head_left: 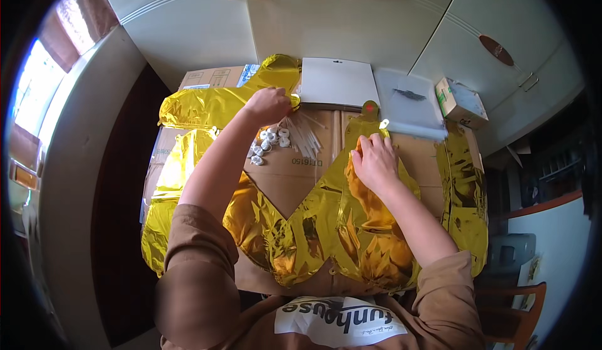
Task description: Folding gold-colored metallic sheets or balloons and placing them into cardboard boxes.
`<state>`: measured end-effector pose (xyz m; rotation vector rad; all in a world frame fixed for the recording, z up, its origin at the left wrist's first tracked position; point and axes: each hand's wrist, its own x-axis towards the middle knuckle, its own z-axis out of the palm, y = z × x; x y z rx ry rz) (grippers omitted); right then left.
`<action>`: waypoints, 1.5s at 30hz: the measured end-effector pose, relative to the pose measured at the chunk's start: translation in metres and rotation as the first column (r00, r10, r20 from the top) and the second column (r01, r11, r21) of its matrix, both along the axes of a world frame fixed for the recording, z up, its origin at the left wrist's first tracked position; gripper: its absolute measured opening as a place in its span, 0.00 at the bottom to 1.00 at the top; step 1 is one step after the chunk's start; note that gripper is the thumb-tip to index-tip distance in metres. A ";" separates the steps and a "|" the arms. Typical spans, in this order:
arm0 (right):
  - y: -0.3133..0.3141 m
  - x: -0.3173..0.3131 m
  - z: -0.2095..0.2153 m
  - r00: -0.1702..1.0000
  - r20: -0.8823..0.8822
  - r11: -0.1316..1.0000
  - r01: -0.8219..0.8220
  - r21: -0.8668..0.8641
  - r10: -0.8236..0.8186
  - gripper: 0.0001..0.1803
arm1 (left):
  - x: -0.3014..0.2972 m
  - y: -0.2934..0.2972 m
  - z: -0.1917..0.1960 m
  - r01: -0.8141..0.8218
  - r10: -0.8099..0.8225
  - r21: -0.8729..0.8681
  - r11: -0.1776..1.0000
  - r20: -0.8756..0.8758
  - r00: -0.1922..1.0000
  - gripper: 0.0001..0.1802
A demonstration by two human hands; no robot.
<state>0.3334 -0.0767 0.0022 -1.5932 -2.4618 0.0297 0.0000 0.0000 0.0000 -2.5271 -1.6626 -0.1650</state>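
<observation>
hands (376,165): 2 | gold foil pieces (313,221): several | white sticks (304,138): many | small carton (463,104): 1

Dark lettering (342,315) on shirt (263,325), green code (307,162) on cardboard (276,184)

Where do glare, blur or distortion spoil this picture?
Head view: the window is washed out white; the gold foil glares brightly beside the left forearm; the pale wall bows near the dark rim; the left sleeve has a blurred patch.

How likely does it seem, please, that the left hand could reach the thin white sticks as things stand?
Probably yes: the left hand is right beside the thin white sticks, which lie uncovered on the cardboard. It might first have to leave the gold foil at its fingertips.
</observation>
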 end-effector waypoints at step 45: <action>0.136 -0.185 0.001 0.895 -0.289 0.941 -0.331 0.076 0.338 0.14 | -0.015 -0.016 0.007 -0.269 0.194 0.016 0.963 0.653 0.733 0.18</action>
